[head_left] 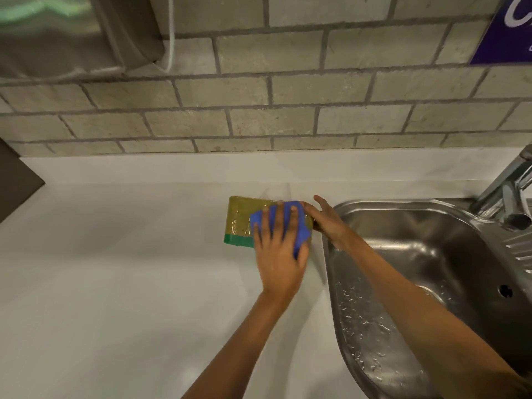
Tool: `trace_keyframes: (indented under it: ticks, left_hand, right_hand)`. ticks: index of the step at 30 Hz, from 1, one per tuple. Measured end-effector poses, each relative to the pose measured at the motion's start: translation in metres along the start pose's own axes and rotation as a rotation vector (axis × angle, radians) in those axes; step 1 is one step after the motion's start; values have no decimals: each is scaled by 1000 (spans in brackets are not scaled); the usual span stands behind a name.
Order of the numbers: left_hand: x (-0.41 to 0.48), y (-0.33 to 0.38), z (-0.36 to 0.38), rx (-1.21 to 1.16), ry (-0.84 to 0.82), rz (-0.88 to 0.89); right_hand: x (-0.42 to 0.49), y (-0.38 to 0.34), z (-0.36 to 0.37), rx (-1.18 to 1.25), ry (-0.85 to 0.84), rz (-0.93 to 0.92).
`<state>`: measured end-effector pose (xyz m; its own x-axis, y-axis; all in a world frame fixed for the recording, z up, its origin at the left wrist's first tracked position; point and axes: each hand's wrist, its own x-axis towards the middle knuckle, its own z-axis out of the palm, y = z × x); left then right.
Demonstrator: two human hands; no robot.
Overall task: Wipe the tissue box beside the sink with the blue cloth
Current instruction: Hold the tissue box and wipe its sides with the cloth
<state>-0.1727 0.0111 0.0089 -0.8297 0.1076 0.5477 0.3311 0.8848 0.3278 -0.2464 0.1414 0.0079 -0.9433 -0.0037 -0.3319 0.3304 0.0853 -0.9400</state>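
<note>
Left grip flat, pressing blue cloth onto tissue box. Right grip clasps box end at sink rim; bare tabletop spreads left.

The left hand and the cloth cover the right half of the box. Any print under its shiny wrap is too blurred to read. The right hand has its fingertips lost behind the cloth, so its hold on the box's end cannot be told. The sink runs off the right and bottom edges. The tap is cut by the right edge. A purple sign shows only part of a white letter. The steel dispenser at top left is cropped and blurred.
</note>
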Motion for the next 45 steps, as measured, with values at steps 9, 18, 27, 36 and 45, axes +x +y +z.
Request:
trace_keyframes:
  ticks: [9,18,27,36,45]
  left_hand:
    - [3,-49,-11,-91,92,-276]
    - [-18,-6,6,31,-6,93]
    - [5,-36,-9,-142,96,-301]
    - [-2,-21,5,11,49,-23]
    - [46,-72,-7,-307,95,-726]
  right_hand:
    - [0,-1,-3,6,-23,9]
    - [2,0,-3,13,9,20]
    - [2,0,-3,12,-14,22]
    - [1,-1,-5,17,3,25]
    - [-6,-4,-1,-20,-12,32]
